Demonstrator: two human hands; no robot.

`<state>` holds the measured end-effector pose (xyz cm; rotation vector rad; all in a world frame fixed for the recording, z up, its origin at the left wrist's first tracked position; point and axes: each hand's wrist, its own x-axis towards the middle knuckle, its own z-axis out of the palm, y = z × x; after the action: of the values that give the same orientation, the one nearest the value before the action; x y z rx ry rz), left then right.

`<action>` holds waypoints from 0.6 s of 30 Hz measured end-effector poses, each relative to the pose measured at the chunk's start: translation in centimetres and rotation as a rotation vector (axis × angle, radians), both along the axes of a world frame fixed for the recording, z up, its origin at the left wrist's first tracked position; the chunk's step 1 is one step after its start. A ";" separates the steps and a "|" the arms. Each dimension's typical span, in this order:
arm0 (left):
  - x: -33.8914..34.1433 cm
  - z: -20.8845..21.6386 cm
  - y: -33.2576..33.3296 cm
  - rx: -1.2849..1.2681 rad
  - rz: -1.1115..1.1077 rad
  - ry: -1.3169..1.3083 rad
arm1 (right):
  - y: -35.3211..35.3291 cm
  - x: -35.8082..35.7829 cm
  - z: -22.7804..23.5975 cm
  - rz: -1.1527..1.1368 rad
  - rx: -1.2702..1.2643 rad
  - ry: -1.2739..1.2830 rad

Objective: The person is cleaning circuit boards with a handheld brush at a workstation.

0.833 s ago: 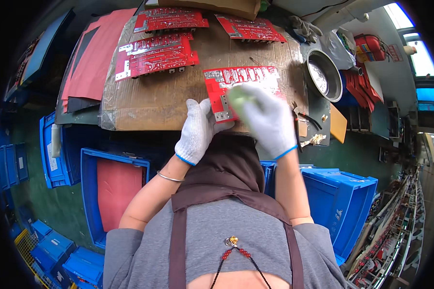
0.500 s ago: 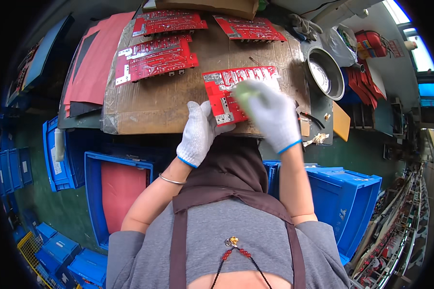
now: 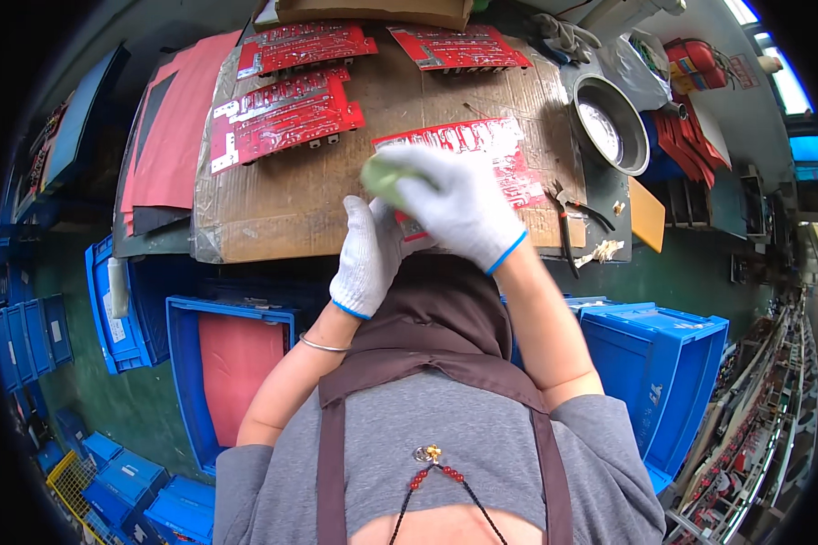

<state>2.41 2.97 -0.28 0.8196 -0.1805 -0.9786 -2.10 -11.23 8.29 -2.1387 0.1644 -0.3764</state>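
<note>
A red circuit board (image 3: 482,150) lies on the brown cardboard sheet (image 3: 282,200) near the bench's front edge. My left hand (image 3: 365,259), in a white knit glove, presses on the board's near left corner. My right hand (image 3: 450,204), also gloved, holds a pale green pad (image 3: 384,177) and lies over the board's left part, hiding much of it. The pad is blurred.
Three more red boards (image 3: 282,113) (image 3: 304,44) (image 3: 459,45) lie farther back. A round metal bowl (image 3: 612,127) and pliers (image 3: 573,209) sit at the right. Red sheets (image 3: 168,127) lie left. Blue crates (image 3: 218,363) (image 3: 663,363) stand below the bench.
My right hand has swept the green pad leftward across the board, uncovering the board's right part. The left hand has stayed on the near corner.
</note>
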 end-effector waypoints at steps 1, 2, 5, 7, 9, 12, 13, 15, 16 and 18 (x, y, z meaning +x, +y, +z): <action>0.0 0.2 -0.1 0.005 -0.014 0.008 | -2.8 -0.5 0.1 -0.088 -0.055 0.044; 0.0 0.1 -0.3 0.012 -0.021 0.014 | -5.9 -1.2 0.1 -0.168 -0.107 0.086; 0.0 -0.2 -0.9 0.008 -0.030 -0.041 | -9.7 -4.0 1.8 -0.130 0.075 0.253; -0.1 0.1 -0.8 0.009 -0.022 -0.049 | -5.4 -2.7 0.7 0.156 0.019 0.088; -0.5 0.4 -0.6 0.023 0.041 0.031 | -2.5 -1.4 1.2 0.293 -0.061 0.128; -0.2 0.1 -0.3 0.034 0.004 0.001 | -8.6 -2.2 1.3 0.142 -0.055 0.180; 0.1 -0.1 -0.7 0.024 0.006 -0.003 | -11.7 -3.3 1.3 0.073 -0.014 0.254; -0.1 -0.4 -0.8 0.007 -0.037 -0.054 | -13.7 -4.2 2.0 0.030 0.023 0.311; -0.1 -0.6 -0.6 0.004 -0.055 -0.079 | -12.6 -3.4 2.2 0.062 0.080 0.298; -0.2 -0.2 -0.6 0.025 -0.041 -0.095 | -7.9 -0.4 1.6 0.309 0.008 0.173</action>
<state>2.17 2.33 -0.52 0.8889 -0.2686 -0.9826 -2.45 -19.09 9.91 -2.1448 -0.0671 -0.0109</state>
